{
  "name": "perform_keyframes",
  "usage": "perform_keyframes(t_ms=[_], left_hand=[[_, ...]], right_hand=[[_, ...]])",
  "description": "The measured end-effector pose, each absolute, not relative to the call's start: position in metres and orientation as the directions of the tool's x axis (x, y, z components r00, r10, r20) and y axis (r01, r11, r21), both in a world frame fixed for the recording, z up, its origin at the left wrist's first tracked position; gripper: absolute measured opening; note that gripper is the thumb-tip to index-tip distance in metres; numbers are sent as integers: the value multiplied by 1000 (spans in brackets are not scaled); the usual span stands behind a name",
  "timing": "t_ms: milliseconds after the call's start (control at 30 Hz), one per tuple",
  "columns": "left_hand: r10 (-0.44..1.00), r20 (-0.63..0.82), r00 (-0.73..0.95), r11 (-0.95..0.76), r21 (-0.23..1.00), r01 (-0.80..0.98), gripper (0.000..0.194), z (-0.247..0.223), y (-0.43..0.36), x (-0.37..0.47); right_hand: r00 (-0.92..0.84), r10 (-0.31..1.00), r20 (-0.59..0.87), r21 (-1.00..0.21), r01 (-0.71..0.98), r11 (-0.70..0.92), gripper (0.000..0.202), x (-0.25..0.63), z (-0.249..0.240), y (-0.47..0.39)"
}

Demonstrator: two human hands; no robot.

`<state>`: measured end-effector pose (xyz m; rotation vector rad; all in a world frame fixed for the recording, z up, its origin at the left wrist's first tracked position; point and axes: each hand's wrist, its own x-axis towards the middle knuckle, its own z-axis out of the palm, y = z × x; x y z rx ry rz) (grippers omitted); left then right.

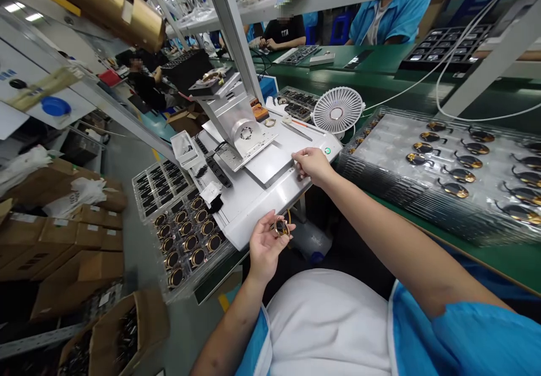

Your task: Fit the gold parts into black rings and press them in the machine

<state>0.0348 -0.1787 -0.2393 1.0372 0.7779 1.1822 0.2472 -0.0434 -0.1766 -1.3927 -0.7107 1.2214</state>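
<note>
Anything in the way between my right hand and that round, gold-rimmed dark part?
Nothing visible stands up between your right hand and the round dark part with a gold rim, held in your left hand. Only the white machine's front edge crosses that line, seemingly low.

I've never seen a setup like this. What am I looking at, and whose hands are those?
There is no robot here: the two bare hands belong to the person wearing the camera. The single picture is taken from their head, looking forward and down.

The left hand holds a small round part in its fingers. The right hand is at the front edge of a white machine base; whether it grips anything is unclear. A metal fixture stands on that base.

Left of the base, a clear tray carries rows of round parts. To the right are a white fan and stacked trays of round pieces with dark tails.
</note>
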Motion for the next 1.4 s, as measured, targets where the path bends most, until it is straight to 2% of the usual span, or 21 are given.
perform_keyframes(t_ms=[133,300,400,533,767,1000,1200,1300,1400], left_hand=[[982,99,158,-48,953,-300,69,-242,-177,31],[981,150,126,-131,980,-147,74,-238,-176,33],[969,219,111,-213,975,-66,72,-236,-177,37],[951,277,137,-280,960,2,71,-234,-178,42],[922,357,153,-370,927,65,69,-232,-181,43],[915,372,157,-390,915,103,69,-233,-183,41],[894,420,159,-440,890,119,66,-233,-184,40],[872,461,161,-479,872,98,67,-235,-185,43],[849,485,211,-507,859,65,74,-239,-187,46]], right_hand=[[289,938,-194,-974,-174,-147,39,248,-175,-59],[-4,999,-44,-992,-115,-45,42,240,-185,-122],[-100,991,-89,-989,-108,-100,43,231,-187,-155],[-135,979,-155,-983,-80,-166,43,220,-187,-176],[-96,986,-136,-989,-40,-140,33,217,-187,-180],[-89,989,-117,-992,51,-113,23,213,-189,-182],[-43,993,-106,-987,124,-100,23,214,-194,-182],[-60,984,-167,-986,36,-165,32,215,-195,-182],[-198,946,-257,-953,-112,-282,46,222,-197,-187]])
